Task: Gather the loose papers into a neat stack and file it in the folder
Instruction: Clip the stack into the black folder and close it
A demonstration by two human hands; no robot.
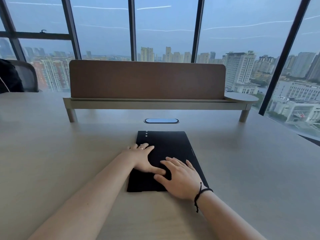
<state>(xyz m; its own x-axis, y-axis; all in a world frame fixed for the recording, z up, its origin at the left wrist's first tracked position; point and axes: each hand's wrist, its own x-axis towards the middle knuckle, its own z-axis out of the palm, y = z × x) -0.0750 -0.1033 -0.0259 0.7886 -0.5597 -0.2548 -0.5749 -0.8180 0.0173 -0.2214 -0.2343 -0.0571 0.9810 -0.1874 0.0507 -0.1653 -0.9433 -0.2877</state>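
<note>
A black folder (170, 144) lies closed and flat on the pale desk (69, 153), straight in front of me. My left hand (144, 157) rests flat on its left half, fingers spread, a ring on one finger. My right hand (180, 177) lies flat on the folder's near right part, fingers straight, a black cord around the wrist. Both palms press down on the cover. No loose papers show anywhere in view.
A raised shelf with a brown divider panel (147, 80) stands at the back of the desk. An oval cable port (161, 120) sits between it and the folder. A dark chair (26, 77) is at far left. Tall windows lie behind.
</note>
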